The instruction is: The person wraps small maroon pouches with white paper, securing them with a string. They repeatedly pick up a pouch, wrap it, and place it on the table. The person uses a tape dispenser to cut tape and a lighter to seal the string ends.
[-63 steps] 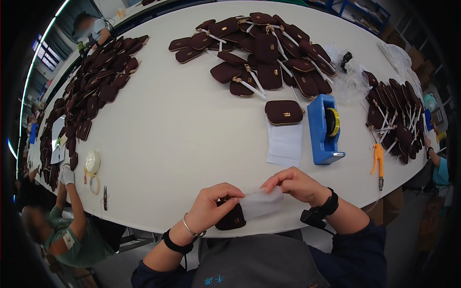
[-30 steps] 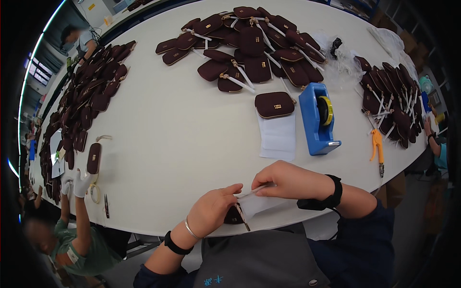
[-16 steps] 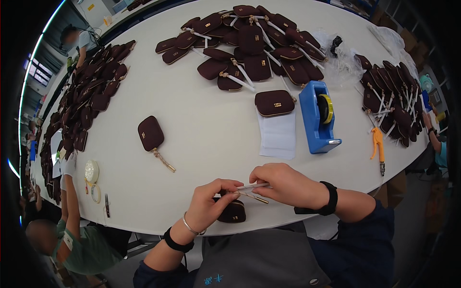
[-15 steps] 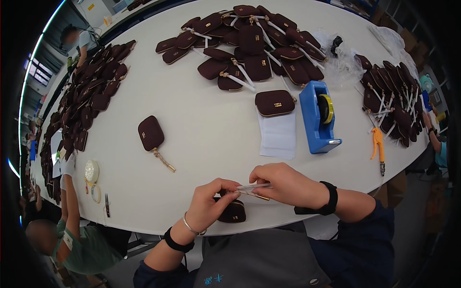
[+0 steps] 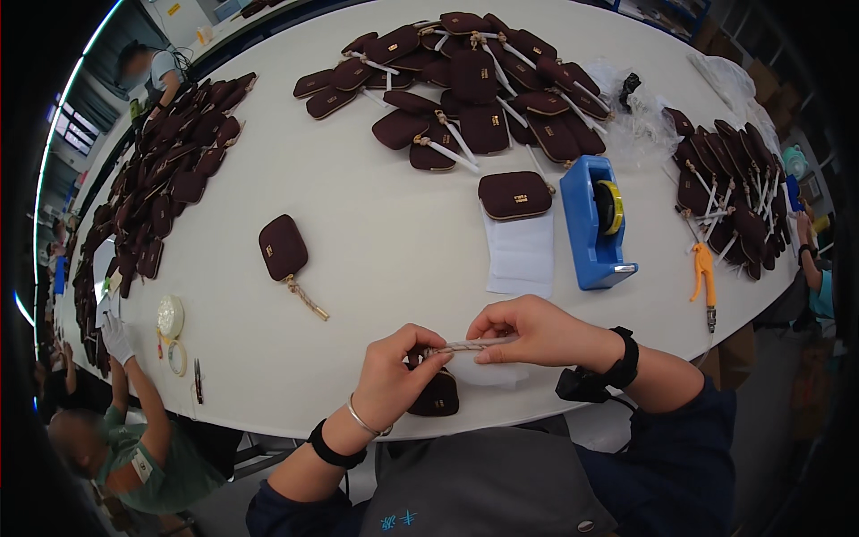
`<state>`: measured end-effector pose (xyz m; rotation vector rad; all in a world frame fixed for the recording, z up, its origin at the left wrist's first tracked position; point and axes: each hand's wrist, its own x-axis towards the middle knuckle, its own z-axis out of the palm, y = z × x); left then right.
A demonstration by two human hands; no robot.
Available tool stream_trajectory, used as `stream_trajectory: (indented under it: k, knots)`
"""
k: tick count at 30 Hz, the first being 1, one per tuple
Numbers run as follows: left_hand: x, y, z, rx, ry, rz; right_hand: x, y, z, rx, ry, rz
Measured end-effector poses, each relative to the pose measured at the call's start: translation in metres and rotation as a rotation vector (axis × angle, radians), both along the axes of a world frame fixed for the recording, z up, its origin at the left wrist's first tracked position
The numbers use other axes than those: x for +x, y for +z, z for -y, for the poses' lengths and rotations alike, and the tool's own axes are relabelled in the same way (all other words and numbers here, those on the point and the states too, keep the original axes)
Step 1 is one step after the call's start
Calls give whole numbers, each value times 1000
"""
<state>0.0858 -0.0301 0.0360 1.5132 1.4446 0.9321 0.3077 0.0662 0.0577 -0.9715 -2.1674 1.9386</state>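
Close to the table's near edge, my left hand (image 5: 399, 365) pinches one end of a light braided cord strap (image 5: 458, 346) between thumb and fingers. My right hand (image 5: 537, 335) grips the strap's other part, so it is stretched level between both hands. A thin white paper sheet (image 5: 488, 370) hangs below the strap at the right hand's fingers. Just under my left hand lies a dark maroon zip pouch (image 5: 437, 395), partly covered by the fingers. Whether the strap is fixed to this pouch is hidden.
Ahead stand a blue tape dispenser (image 5: 591, 228) and a white paper stack (image 5: 521, 255) with a pouch (image 5: 515, 195) on it. A single pouch (image 5: 283, 248) lies left. Pouch piles (image 5: 472, 76) surround the far side. An orange air gun (image 5: 704, 273) rests right; a gloved co-worker's hand (image 5: 114, 338) reaches in left.
The white paper, earlier a narrow strip between my fingers, now hangs spread below the strap. My right hand has shifted slightly up and right. The co-worker's gloved hand at left has moved.
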Motion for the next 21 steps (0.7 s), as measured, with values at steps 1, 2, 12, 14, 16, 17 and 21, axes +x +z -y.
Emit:
stream_trajectory:
  k: [1, 2, 12, 14, 16, 17, 21]
  knots:
    - [1, -1, 0, -7, 12, 38, -1, 0, 0, 1, 0, 8]
    - [1, -3, 0, -14, 24, 75, -1, -1, -1, 1, 0, 15]
    - [-8, 6, -9, -277, -118, 128, -4, -4, -3, -36, -35, 37]
    - [-9, 3, -8, -278, -97, 152, -2, -8, -3, 12, -31, -9]
    - [-9, 2, -7, -266, -86, 164, -2, -7, -4, -28, -40, 7]
    - [-9, 1, -7, -254, -85, 164, -2, -5, -6, -92, -51, 47]
    - [-7, 1, -9, -273, -90, 209, 0, -6, -6, -58, -69, 31]
